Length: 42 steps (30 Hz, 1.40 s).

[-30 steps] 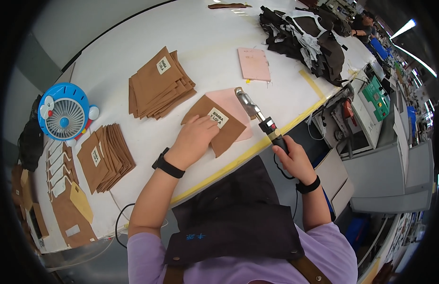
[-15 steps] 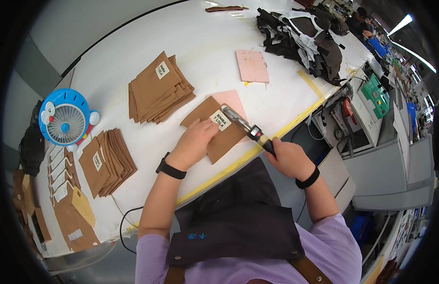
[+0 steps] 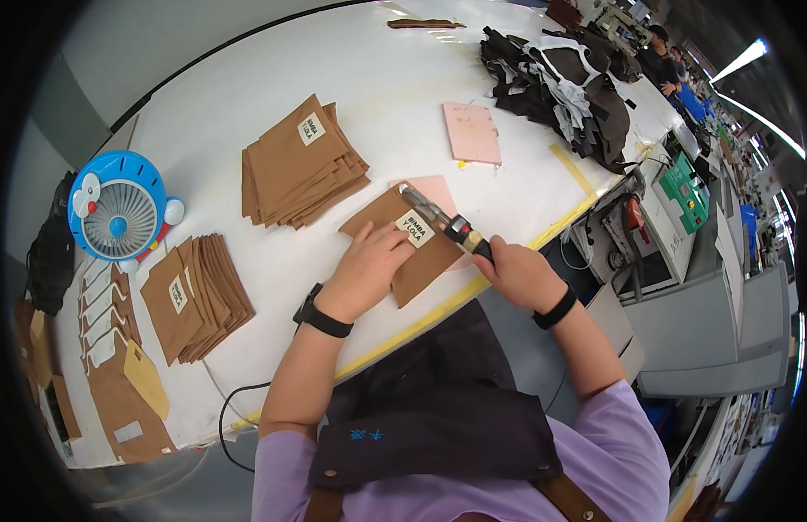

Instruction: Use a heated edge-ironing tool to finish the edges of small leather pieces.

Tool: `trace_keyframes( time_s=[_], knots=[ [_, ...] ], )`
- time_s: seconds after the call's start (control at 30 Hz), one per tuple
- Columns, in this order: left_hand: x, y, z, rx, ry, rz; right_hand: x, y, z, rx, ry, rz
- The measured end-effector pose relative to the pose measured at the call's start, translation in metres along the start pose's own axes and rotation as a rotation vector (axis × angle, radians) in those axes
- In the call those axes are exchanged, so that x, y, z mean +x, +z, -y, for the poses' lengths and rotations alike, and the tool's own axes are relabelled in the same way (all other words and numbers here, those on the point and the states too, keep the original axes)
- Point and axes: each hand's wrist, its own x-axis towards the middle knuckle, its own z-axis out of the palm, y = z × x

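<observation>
L hand (image 3: 368, 270) flat on brown pouch (image 3: 412, 245), no grasp. R hand (image 3: 521, 274) clenched round heat tool (image 3: 445, 223), tip over pouch's label (image 3: 415, 230).

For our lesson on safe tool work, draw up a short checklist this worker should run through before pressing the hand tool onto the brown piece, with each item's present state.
1. Brown piece lies flat on the white table: ok.
2. Left hand holds the piece down: ok.
3. Right hand grips the tool by its handle: ok.
4. Left fingers clear of the tool tip: not ok, they lie close beside it.
5. Tool tip over the white label: cannot tell.
6. Pink pad under the piece: ok.
</observation>
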Motion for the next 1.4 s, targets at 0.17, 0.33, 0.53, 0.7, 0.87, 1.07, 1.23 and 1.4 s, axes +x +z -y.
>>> trace_keyframes(
  time_s=[0.17, 0.33, 0.53, 0.7, 0.87, 1.07, 1.23, 1.4],
  knots=[
    [-0.010, 0.004, -0.004, 0.063, 0.006, -0.022, 0.019, 0.005, 0.004, 0.009, -0.013, 0.045],
    [-0.013, 0.004, -0.009, 0.050, -0.043, 0.015, 0.005, -0.004, -0.001, 0.063, 0.068, 0.180],
    [-0.010, 0.002, -0.006, 0.028, -0.028, 0.007, 0.054, 0.004, 0.006, 0.058, 0.011, 0.106],
    [-0.015, 0.001, -0.005, 0.040, -0.045, -0.002, 0.026, 0.000, -0.001, 0.123, 0.076, 0.201],
    [-0.012, 0.004, -0.007, 0.041, -0.053, 0.010, 0.029, 0.003, -0.006, 0.157, 0.083, 0.216],
    [-0.011, 0.001, -0.006, 0.022, -0.026, -0.015, 0.069, 0.004, 0.008, 0.265, 0.118, 0.233],
    [-0.014, 0.002, -0.002, 0.038, -0.026, -0.038, 0.015, 0.002, -0.009, 0.190, 0.080, 0.232],
    [-0.015, 0.005, -0.004, 0.043, -0.045, -0.039, -0.001, -0.026, 0.006, 0.220, 0.242, 0.389]
  ],
)
